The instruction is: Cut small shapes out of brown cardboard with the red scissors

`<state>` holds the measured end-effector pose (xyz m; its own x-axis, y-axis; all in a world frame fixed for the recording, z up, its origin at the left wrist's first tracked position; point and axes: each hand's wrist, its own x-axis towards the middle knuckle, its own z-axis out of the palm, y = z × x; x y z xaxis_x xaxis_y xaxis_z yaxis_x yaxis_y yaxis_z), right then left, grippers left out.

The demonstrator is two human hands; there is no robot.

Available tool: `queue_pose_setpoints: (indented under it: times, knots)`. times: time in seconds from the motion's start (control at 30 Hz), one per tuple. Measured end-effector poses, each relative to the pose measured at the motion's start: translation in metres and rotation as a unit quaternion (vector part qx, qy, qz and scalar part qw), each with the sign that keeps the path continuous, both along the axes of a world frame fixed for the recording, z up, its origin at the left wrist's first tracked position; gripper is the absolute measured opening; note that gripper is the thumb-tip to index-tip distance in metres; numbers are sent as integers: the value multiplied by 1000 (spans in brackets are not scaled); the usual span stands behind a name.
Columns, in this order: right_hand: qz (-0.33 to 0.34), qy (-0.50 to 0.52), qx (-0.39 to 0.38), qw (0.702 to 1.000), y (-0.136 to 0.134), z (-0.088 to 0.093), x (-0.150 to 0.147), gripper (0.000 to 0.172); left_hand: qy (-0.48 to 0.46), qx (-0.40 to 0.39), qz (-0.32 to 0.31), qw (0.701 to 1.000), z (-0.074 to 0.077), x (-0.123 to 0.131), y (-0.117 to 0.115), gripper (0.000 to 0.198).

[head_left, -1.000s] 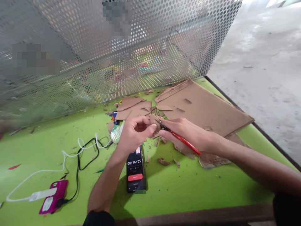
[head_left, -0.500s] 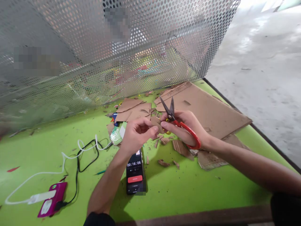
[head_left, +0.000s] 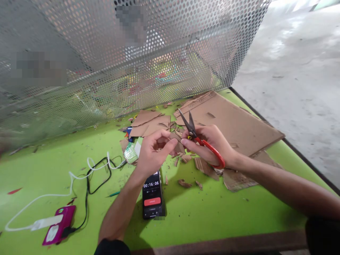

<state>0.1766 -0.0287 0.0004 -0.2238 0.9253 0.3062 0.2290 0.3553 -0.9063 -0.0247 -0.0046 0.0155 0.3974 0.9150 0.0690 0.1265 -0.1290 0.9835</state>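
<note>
Head view: what lies at the far left?

Pink gadget [head_left: 60, 226] on the green table [head_left: 212, 216]; white plug [head_left: 47, 222] across its top, black plug [head_left: 69, 232] at its lower corner.

Next?

Phone [head_left: 152, 194], face up beside the left forearm. Display reads 00:16:06.

And the hands?

Left hand [head_left: 154, 152]: fingers curled, thumb and fingertips pinching a small cardboard piece [head_left: 180, 145]. Piece sits between both hands, raised over scraps.

Right hand [head_left: 211, 143]?

Grasping red-handled scissors [head_left: 191, 130]; blades parted, tips pointing away from the wearer. Thumb and fingertip meet the piece's right edge.

Farther right?

Large cardboard sheet [head_left: 247, 127], flat, near the table's edge.
</note>
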Motion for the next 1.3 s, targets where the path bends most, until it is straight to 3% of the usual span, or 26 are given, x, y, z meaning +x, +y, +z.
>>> queue_pose_setpoints:
  times: [0.5, 0.73, 0.83, 0.9, 1.0, 1.07, 1.1, 1.2, 1.3]
  knots:
    - [-22, 16, 112, 993, -5, -12, -2, 4, -14, 45, -6, 999, -2, 0, -7, 19]
    - [-28, 88, -15, 996, -7, -5, -7, 16, -17, 31, 14, 999, -5, 4, -7, 23]
    - [-34, 171, -75, 982, -5, -3, -10, 25, 21, 100, 42, 994, -8, 3, -6, 19]
    - [-18, 221, -121, 968, -3, -3, -10, 29, 81, 246, 62, 964, -10, -1, -2, 27]
    - [15, 265, -189, 945, -1, -3, -9, 31, 162, 483, 61, 858, -16, -10, 6, 35]
    - [37, 279, -222, 933, -1, -2, -10, 34, 183, 546, 65, 815, -19, -15, 11, 34]
    - [47, 280, -235, 930, -1, -1, -10, 35, 181, 552, 58, 812, -20, -17, 12, 34]
    - [61, 243, -245, 937, -2, 2, -10, 40, 140, 511, 50, 847, -16, -18, 8, 27]
    - [50, 149, -194, 968, -1, 2, -6, 44, 93, 350, 130, 923, -6, -14, 2, 13]
